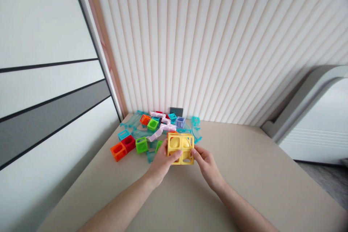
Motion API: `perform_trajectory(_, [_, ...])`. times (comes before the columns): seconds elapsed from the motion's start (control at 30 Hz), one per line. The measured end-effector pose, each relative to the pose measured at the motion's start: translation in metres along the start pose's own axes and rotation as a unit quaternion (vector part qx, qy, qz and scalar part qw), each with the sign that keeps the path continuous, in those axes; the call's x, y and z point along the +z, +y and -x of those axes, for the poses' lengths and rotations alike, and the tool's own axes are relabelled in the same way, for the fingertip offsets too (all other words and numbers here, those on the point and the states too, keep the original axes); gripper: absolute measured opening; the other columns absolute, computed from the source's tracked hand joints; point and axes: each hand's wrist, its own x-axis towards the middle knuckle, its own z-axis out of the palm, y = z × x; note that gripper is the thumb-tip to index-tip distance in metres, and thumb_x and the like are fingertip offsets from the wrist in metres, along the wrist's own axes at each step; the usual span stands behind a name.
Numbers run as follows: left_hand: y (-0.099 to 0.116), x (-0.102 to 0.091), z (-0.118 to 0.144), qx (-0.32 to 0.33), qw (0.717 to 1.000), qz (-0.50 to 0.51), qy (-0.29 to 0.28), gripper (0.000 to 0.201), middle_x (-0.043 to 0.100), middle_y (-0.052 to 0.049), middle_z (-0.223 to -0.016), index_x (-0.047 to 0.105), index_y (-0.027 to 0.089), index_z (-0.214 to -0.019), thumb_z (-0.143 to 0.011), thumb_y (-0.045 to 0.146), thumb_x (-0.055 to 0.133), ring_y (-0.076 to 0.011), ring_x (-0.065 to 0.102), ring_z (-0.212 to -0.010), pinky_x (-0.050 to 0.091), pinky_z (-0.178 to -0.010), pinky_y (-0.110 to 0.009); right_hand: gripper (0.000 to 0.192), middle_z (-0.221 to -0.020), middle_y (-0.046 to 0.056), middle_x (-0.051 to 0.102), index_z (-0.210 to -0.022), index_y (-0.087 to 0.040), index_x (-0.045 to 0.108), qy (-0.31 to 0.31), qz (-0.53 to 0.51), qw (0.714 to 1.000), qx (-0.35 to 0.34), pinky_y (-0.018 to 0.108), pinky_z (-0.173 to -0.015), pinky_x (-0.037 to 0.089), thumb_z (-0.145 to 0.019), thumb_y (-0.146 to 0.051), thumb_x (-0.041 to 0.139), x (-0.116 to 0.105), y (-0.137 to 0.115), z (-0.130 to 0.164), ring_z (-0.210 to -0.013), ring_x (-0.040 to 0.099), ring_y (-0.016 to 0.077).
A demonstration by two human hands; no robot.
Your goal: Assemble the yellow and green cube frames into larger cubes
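The left hand (pixel 160 161) and right hand (pixel 206 161) hold opposite sides of a yellow, plastic-looking, four-cell openwork block (pixel 181 143) over the beige tabletop (pixel 239 152); even thumb pressure should keep its cells aligned. Left of the block sits a green hollow cube (pixel 141 145).

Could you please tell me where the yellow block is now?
In the head view, the yellow block is below centre, held between the left hand and the right hand, right of the green cubes.

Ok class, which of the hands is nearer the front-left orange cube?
Left. The left hand is right of the orange cube; the right hand is farther right.
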Motion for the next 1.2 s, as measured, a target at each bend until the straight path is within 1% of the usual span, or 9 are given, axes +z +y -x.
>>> perform_trajectory(0.1, [0.0001, 0.0000, -0.0002, 0.002, 1.000, 0.012, 0.001, 0.056, 0.072, -0.012, -0.117, 0.059, 0.018, -0.117, -0.071, 0.037, 0.087, -0.0304, 0.070, -0.107, 0.058, -0.087, -0.040, 0.049, -0.110, 0.008, 0.077, -0.110, -0.020, 0.077, -0.004, -0.001, 1.000, 0.013, 0.039, -0.093, 0.053, -0.088, -0.062, 0.065, -0.0007, -0.0002, 0.0005, -0.097, 0.070, 0.0266])
perform_trajectory(0.27, [-0.0018, -0.0028, 0.0005, 0.016, 1.000, -0.017, 0.021, 0.055, 0.074, -0.011, -0.113, 0.062, 0.018, -0.116, -0.071, 0.036, 0.087, -0.0274, 0.071, -0.102, 0.058, -0.082, -0.035, 0.050, -0.108, 0.009, 0.078, -0.110, -0.020, 0.077, -0.001, -0.003, 1.000, 0.009, 0.037, -0.091, 0.054, -0.086, -0.063, 0.067, -0.0011, 0.0007, 0.0001, -0.096, 0.070, 0.0264])
perform_trajectory(0.4, [-0.0034, -0.0053, 0.0000, 0.024, 0.999, -0.023, 0.019, 0.054, 0.075, -0.010, -0.111, 0.063, 0.017, -0.117, -0.072, 0.035, 0.086, -0.0259, 0.071, -0.099, 0.058, -0.081, -0.033, 0.051, -0.107, 0.009, 0.078, -0.110, -0.020, 0.077, 0.002, -0.008, 1.000, 0.000, 0.039, -0.090, 0.055, -0.084, -0.063, 0.069, 0.0007, -0.0011, 0.0009, -0.096, 0.071, 0.0273])
perform_trajectory(0.5, [-0.0021, -0.0047, 0.0007, 0.016, 1.000, -0.001, -0.005, 0.051, 0.074, -0.010, -0.116, 0.062, 0.020, -0.120, -0.076, 0.035, 0.084, -0.0266, 0.072, -0.100, 0.058, -0.081, -0.034, 0.052, -0.108, 0.010, 0.077, -0.109, -0.019, 0.076, 0.005, -0.007, 1.000, 0.001, 0.041, -0.092, 0.055, -0.084, -0.064, 0.068, 0.0024, -0.0048, 0.0022, -0.097, 0.070, 0.0288])
perform_trajectory(0.6, [0.0001, -0.0025, 0.0025, 0.017, 0.998, 0.057, -0.034, 0.047, 0.073, -0.009, -0.121, 0.063, 0.022, -0.122, -0.082, 0.039, 0.079, -0.0263, 0.071, -0.105, 0.057, -0.084, -0.034, 0.054, -0.107, 0.010, 0.077, -0.110, -0.019, 0.076, 0.020, 0.003, 1.000, 0.003, 0.043, -0.093, 0.054, -0.087, -0.066, 0.063, 0.0030, -0.0075, 0.0025, -0.100, 0.069, 0.0305])
perform_trajectory(0.77, [-0.0002, -0.0012, 0.0023, -0.015, 0.988, 0.150, -0.033, 0.048, 0.076, -0.009, -0.113, 0.067, 0.022, -0.120, -0.086, 0.056, 0.070, -0.0280, 0.071, -0.108, 0.058, -0.085, -0.037, 0.055, -0.097, 0.008, 0.077, -0.109, -0.019, 0.076, 0.048, 0.004, 0.999, -0.002, 0.040, -0.088, 0.056, -0.089, -0.067, 0.059, 0.0016, -0.0050, 0.0003, -0.101, 0.068, 0.0308])
perform_trajectory(0.93, [-0.0023, -0.0027, -0.0019, -0.016, 0.990, 0.141, -0.003, 0.045, 0.078, -0.008, -0.106, 0.069, 0.021, -0.114, -0.081, 0.051, 0.077, -0.0274, 0.073, -0.101, 0.060, -0.079, -0.036, 0.053, -0.095, 0.007, 0.076, -0.106, -0.019, 0.076, 0.048, 0.004, 0.999, -0.010, 0.036, -0.083, 0.055, -0.089, -0.066, 0.059, 0.0009, -0.0023, 0.0001, -0.095, 0.068, 0.0279])
perform_trajectory(1.07, [-0.0008, -0.0038, -0.0047, -0.035, 0.989, 0.141, 0.011, 0.048, 0.079, -0.008, -0.102, 0.070, 0.019, -0.112, -0.078, 0.053, 0.079, -0.0270, 0.074, -0.097, 0.060, -0.076, -0.035, 0.053, -0.093, 0.006, 0.076, -0.099, -0.018, 0.077, 0.042, 0.020, 0.999, -0.009, 0.032, -0.080, 0.053, -0.090, -0.067, 0.058, 0.0012, -0.0038, 0.0014, -0.091, 0.067, 0.0258])
perform_trajectory(1.2, [0.0011, -0.0049, -0.0045, -0.035, 0.988, 0.152, 0.002, 0.046, 0.079, -0.009, -0.102, 0.072, 0.018, -0.108, -0.079, 0.052, 0.079, -0.0272, 0.074, -0.098, 0.060, -0.079, -0.034, 0.052, -0.098, 0.007, 0.076, -0.104, -0.019, 0.076, 0.014, 0.019, 1.000, -0.016, 0.035, -0.086, 0.054, -0.091, -0.066, 0.058, 0.0013, -0.0044, 0.0019, -0.093, 0.067, 0.0263])
